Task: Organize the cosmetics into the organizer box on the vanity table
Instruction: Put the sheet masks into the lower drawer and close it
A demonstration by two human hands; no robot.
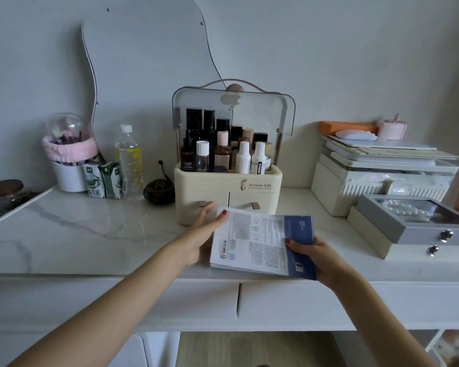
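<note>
- Both hands are on a flat stack of sachets (260, 242), printed white with a blue band along its right side, thin and papery with crisp square corners.
- The left hand (202, 234) cups the stack's left edge, thumb pressed on the top corner, fingers hidden underneath.
- The right hand (313, 254) pinches the blue end, thumb on top, the rest of the hand below.
- The stack hovers just above the marble-look surface (90, 229), its long axis running left to right between the two hands and tilted slightly down toward the right.
- Straight ahead of the hands, just beyond the fingertips, stands the cream organizer box (228, 192), smooth plastic with rounded corners and its clear lid (233, 112) raised.
- The top tray is packed with upright bottles (223, 152): dark glass, white plastic, amber.
- The two small drawers (229, 205) with tab pulls sit right behind the stack's far edge, and the left hand is the nearer one to the left pull.
- My read: a flat pack like this suits a drawer, so a hand must free up to open one.
</note>
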